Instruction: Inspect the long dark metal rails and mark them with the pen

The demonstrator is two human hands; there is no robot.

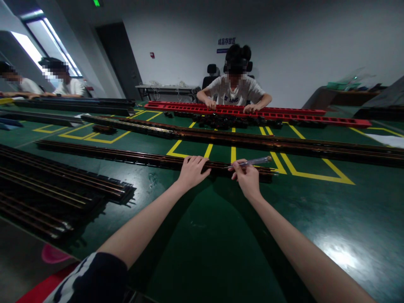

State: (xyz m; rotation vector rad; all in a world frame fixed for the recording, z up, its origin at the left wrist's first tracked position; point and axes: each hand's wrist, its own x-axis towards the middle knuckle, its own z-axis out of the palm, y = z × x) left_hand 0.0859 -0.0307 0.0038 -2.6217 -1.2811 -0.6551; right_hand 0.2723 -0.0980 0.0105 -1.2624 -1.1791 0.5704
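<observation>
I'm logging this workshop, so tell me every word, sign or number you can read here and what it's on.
"成品存放区": blue sign on the back wall, small, so the reading is unsure.
Smaller blue plate under it: too blurred to read.
Dark print on the white shirt of the person opposite: blurred, unreadable.
Green lit sign at the ceiling: cut off, unreadable.
Small red wall box: no legible text.

White walls (pixel 315 38), dark door (pixel 118 59), bright windows (pixel 41 46), green floor-marked table (pixel 221 244).
</observation>
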